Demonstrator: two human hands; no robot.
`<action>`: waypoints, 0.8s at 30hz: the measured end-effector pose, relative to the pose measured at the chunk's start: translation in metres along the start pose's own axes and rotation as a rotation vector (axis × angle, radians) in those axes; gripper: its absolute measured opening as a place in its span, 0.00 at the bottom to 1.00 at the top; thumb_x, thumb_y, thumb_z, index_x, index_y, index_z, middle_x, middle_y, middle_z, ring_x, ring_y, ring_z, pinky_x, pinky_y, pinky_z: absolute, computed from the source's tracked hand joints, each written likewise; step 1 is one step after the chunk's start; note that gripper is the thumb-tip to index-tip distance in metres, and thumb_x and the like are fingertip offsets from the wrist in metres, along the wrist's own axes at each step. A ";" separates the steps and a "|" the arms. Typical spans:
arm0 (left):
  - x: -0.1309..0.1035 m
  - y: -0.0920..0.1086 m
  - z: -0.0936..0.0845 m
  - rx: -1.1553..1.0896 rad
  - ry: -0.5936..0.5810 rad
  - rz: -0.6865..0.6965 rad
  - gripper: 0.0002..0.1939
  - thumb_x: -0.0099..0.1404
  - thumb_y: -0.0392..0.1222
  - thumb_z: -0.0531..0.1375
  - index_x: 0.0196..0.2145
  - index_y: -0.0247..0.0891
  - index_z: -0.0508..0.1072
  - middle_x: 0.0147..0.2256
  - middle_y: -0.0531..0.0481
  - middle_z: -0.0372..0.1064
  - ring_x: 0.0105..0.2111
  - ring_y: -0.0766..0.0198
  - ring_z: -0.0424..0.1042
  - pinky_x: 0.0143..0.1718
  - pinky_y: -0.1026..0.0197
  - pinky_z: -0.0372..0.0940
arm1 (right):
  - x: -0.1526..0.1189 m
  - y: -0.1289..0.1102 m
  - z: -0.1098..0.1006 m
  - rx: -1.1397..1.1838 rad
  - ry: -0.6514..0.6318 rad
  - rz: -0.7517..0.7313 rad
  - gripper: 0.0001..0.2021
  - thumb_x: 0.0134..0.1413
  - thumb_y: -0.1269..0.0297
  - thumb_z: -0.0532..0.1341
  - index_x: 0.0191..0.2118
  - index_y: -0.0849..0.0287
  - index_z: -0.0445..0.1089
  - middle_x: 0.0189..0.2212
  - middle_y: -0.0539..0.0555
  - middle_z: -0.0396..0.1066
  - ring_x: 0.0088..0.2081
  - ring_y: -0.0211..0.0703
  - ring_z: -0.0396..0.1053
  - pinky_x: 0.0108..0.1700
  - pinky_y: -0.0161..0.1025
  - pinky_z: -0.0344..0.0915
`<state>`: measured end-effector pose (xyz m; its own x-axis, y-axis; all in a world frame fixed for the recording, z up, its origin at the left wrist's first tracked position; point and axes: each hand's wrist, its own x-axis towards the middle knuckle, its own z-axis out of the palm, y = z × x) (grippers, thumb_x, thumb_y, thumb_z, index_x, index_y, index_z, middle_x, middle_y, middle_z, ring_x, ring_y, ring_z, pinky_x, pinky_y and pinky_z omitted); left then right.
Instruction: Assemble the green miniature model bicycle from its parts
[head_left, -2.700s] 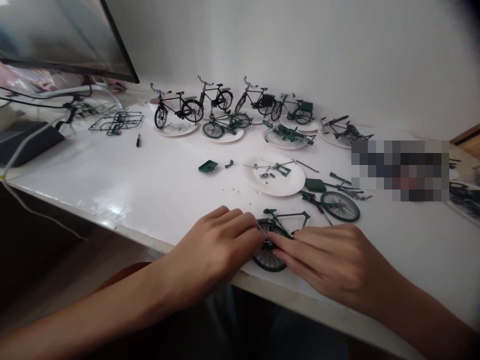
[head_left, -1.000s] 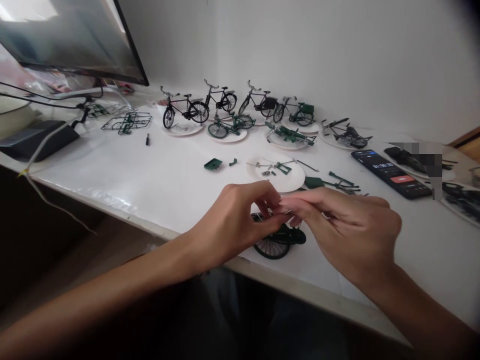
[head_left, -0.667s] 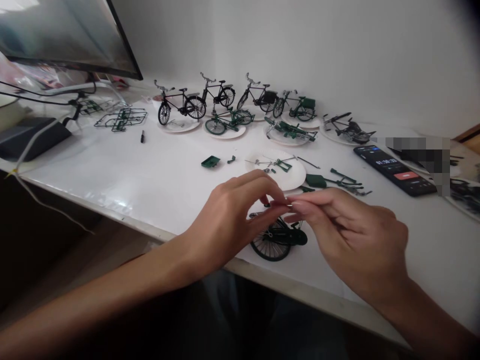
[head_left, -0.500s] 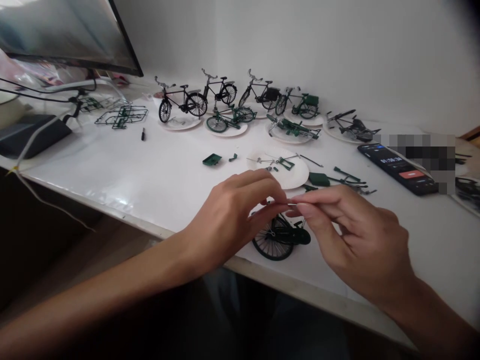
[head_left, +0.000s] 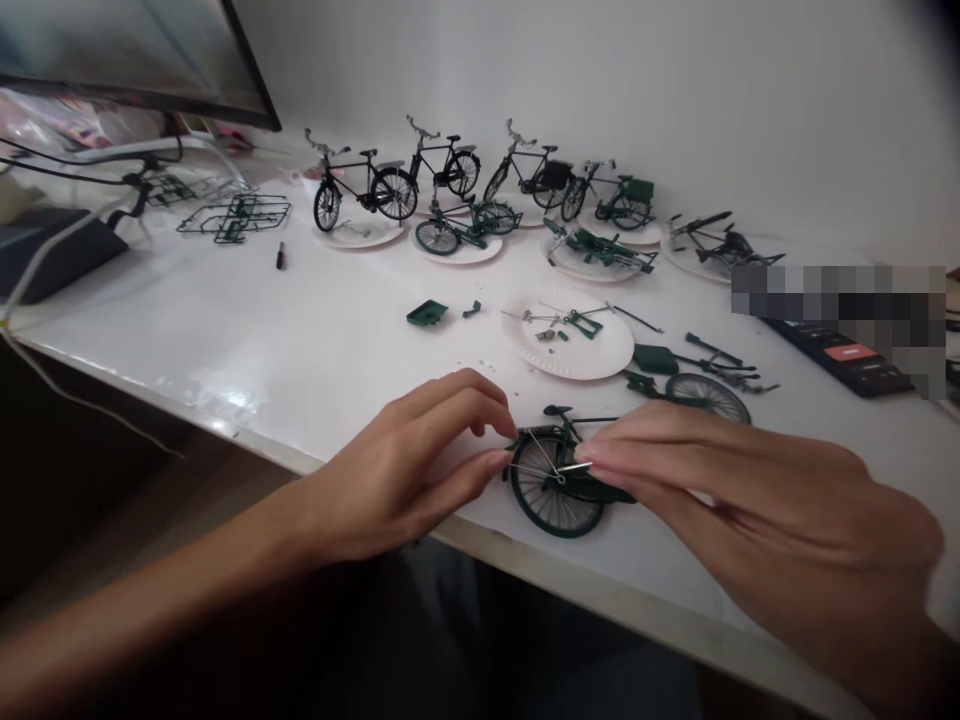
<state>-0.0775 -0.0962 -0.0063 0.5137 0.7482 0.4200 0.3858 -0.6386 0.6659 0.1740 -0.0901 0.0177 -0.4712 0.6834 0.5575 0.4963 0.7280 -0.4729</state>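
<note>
A dark green model bicycle (head_left: 556, 512) stands near the table's front edge, its rear wheel and saddle showing. My left hand (head_left: 427, 460) is at the wheel's left side, thumb and forefinger closed around the rear end by the rack and a thin silver stay. My right hand (head_left: 750, 500) pinches a thin silver strip (head_left: 576, 467), its tip close to the wheel hub. That hand hides the front part of the bicycle. Behind it lies a loose spoked wheel (head_left: 709, 395) beside a green box (head_left: 654, 359).
A paper plate (head_left: 600, 362) with small parts lies beyond my hands. Several model bicycles (head_left: 371, 190) line the back wall. At left are green part frames (head_left: 236, 217), a small dark tool (head_left: 280, 257) and a monitor (head_left: 150, 60). A phone (head_left: 847, 350) lies at right.
My hands have moved apart from their joint pinch and down to the rear wheel. The silver strip now shows in my right hand by the hub. The view has shifted slightly.
</note>
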 end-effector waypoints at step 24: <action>-0.004 -0.006 0.003 0.389 -0.074 0.249 0.05 0.73 0.33 0.54 0.42 0.33 0.69 0.38 0.42 0.73 0.36 0.59 0.71 0.39 0.56 0.64 | 0.000 -0.014 0.019 -0.050 0.017 0.143 0.05 0.57 0.67 0.69 0.37 0.46 0.79 0.35 0.44 0.81 0.34 0.44 0.79 0.36 0.40 0.78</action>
<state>-0.0790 -0.0960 -0.0136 0.6746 0.5581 0.4832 0.4958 -0.8275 0.2637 0.1533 -0.0992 0.0115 -0.3810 0.7786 0.4986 0.5932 0.6195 -0.5142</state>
